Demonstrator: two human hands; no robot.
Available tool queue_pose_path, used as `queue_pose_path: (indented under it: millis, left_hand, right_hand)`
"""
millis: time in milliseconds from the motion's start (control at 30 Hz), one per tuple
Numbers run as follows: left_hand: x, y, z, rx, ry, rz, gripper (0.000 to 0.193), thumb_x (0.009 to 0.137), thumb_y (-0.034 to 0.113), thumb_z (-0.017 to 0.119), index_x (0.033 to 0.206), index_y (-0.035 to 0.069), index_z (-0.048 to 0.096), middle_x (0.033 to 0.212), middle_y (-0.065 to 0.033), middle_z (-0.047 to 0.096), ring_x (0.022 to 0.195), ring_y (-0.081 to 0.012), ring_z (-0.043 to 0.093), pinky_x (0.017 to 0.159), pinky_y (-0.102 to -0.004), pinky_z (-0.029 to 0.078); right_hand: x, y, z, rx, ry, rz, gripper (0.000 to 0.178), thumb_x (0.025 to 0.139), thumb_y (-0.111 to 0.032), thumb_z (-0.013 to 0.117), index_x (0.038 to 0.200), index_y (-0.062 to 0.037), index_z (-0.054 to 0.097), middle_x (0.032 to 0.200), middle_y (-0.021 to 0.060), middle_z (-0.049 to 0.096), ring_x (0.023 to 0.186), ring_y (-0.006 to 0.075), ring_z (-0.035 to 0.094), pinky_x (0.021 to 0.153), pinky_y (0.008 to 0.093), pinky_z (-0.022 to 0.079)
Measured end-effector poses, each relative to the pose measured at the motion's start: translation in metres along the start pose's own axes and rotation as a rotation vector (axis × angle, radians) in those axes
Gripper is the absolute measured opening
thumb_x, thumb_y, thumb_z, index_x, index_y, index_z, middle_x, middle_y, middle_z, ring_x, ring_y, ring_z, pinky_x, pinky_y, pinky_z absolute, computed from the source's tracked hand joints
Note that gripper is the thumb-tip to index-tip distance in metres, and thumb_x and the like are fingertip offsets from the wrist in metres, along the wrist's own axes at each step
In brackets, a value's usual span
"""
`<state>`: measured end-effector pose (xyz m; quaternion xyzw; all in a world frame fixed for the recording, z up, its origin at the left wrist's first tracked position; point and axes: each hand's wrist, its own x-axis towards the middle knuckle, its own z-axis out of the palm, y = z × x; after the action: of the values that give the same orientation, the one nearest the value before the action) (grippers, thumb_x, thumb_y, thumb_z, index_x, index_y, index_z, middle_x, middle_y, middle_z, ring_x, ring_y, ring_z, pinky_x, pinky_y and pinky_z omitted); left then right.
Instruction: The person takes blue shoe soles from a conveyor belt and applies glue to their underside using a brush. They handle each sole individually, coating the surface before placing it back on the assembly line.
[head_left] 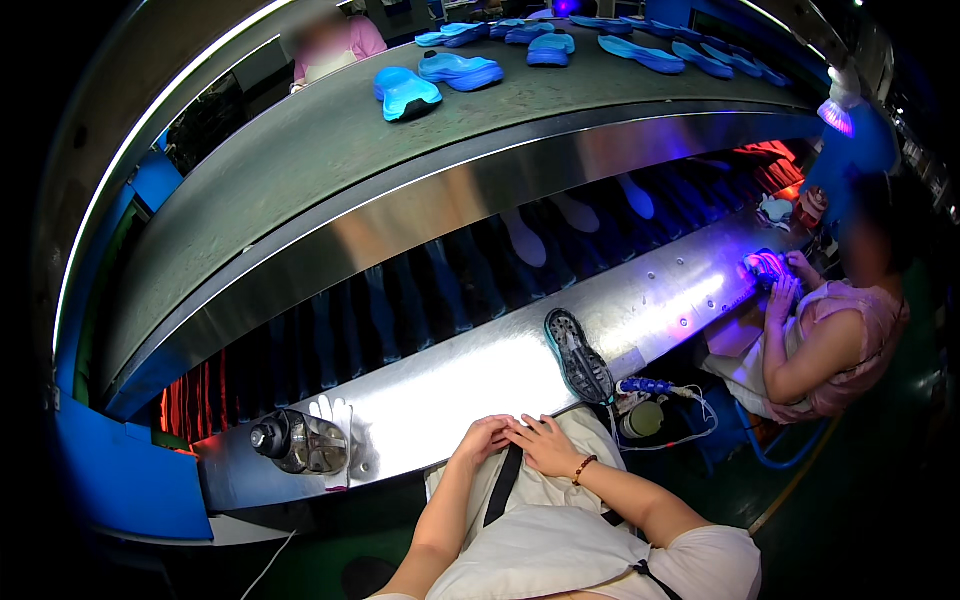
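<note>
My left hand [484, 438] and my right hand [543, 446] rest together over my lap, at the near edge of the shiny metal ledge [440, 385]. Their fingertips meet; the left fingers are loosely bent, the right ones stretched and slightly apart. No object shows in either hand. A black shoe sole with a teal rim [579, 357] lies on the ledge, ahead and to the right of my right hand. Far to the left, a dark-capped clear bottle [312, 443] lies beside a white glove [342, 422].
Several blue shoe soles [460, 71] ride the green conveyor belt [300, 165] above. Under it, dark strips hang over a lower opening [400, 300], glowing red at both ends. At right, a co-worker [830, 340] handles a purple-lit piece [765, 267]; a round container [643, 419] and blue hose [645, 385] are nearby.
</note>
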<state>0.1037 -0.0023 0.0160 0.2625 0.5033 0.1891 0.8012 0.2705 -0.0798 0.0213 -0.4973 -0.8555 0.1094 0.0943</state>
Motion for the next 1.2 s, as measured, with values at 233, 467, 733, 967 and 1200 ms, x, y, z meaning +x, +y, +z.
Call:
queue_pose_path:
  millis: [233,467,733,967,1200]
  left_hand:
    - [-0.001,0.002,0.005,0.002,-0.011,0.005,0.018,0.082,0.012,0.049,0.097,0.007,0.056,0.09,-0.0042,0.058,0.083,-0.0138,0.055,0.077,-0.0294,0.045]
    - [0.005,-0.002,0.001,-0.014,-0.03,0.017,0.018,0.082,0.012,0.048,0.097,0.007,0.056,0.09,-0.0042,0.058,0.083,-0.0138,0.055,0.077,-0.0294,0.045]
    - [0.008,-0.003,0.004,-0.02,-0.043,0.012,0.017,0.082,0.012,0.048,0.096,0.007,0.056,0.09,-0.0036,0.059,0.082,-0.0131,0.055,0.076,-0.0281,0.045]
    - [0.009,-0.002,0.007,-0.022,-0.05,0.011,0.017,0.082,0.013,0.048,0.096,0.007,0.056,0.091,-0.0038,0.059,0.081,-0.0129,0.055,0.075,-0.0281,0.045]
    - [0.01,-0.002,0.008,-0.003,-0.039,0.008,0.019,0.084,0.012,0.044,0.098,0.007,0.055,0.096,-0.0052,0.059,0.086,-0.0154,0.056,0.078,-0.0306,0.045]
  right_hand:
    - [-0.002,0.002,-0.003,-0.008,-0.011,0.001,0.06,0.074,-0.023,0.056,0.13,-0.0158,0.034,0.137,0.0038,0.028,0.122,0.0251,0.03,0.098,0.0441,0.025]
    - [-0.002,0.004,-0.004,-0.011,-0.015,-0.008,0.06,0.074,-0.023,0.057,0.129,-0.015,0.035,0.137,0.0033,0.028,0.122,0.0249,0.03,0.097,0.044,0.025]
    - [-0.005,0.009,-0.004,-0.014,-0.001,-0.02,0.062,0.073,-0.023,0.057,0.129,-0.0147,0.034,0.137,0.0031,0.028,0.122,0.025,0.03,0.097,0.0438,0.025]
    - [-0.006,0.011,-0.004,-0.018,0.001,-0.017,0.062,0.073,-0.023,0.057,0.13,-0.0146,0.034,0.138,0.0033,0.027,0.122,0.0253,0.03,0.096,0.0438,0.025]
    - [-0.006,0.012,-0.005,-0.01,-0.019,-0.014,0.063,0.073,-0.023,0.057,0.13,-0.0146,0.033,0.139,0.0032,0.025,0.122,0.0257,0.03,0.097,0.0439,0.025]
